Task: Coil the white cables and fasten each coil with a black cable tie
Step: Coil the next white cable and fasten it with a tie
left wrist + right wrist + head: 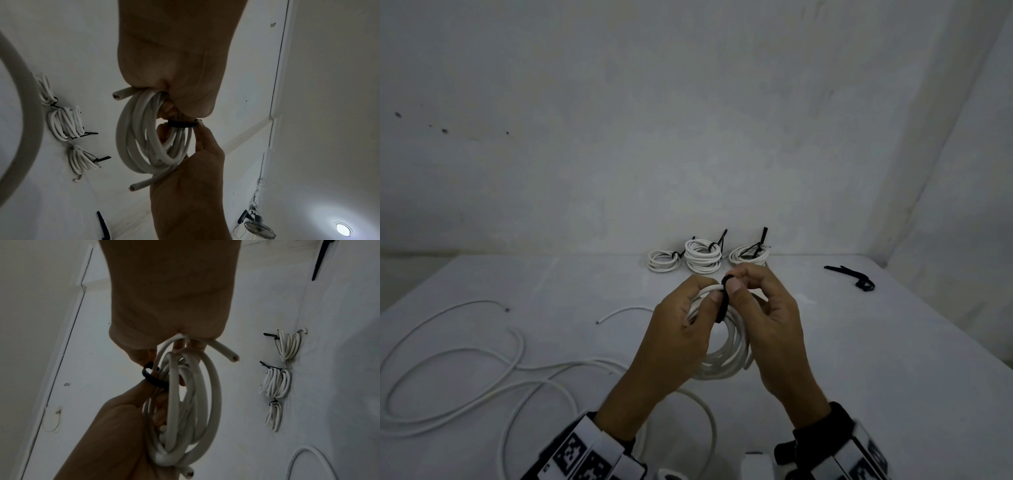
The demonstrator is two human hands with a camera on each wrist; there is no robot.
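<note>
- The left hand [681, 329] grips the white coil [726, 356] above the surface [859, 342], fingers curled round its left side
- The right hand [767, 322] holds the same coil from the right; its thumb and fingers pinch the black cable tie [723, 301], which is wrapped round the top of the coil
- Two cut ends of the coil stick out free, as the wrist views show
- Loose white cables [465, 370] lie on the surface at the left
- A spare black tie [854, 275] lies far right, well apart
- Three tied coils [702, 257] stand in a row near the wall [619, 137]
</note>
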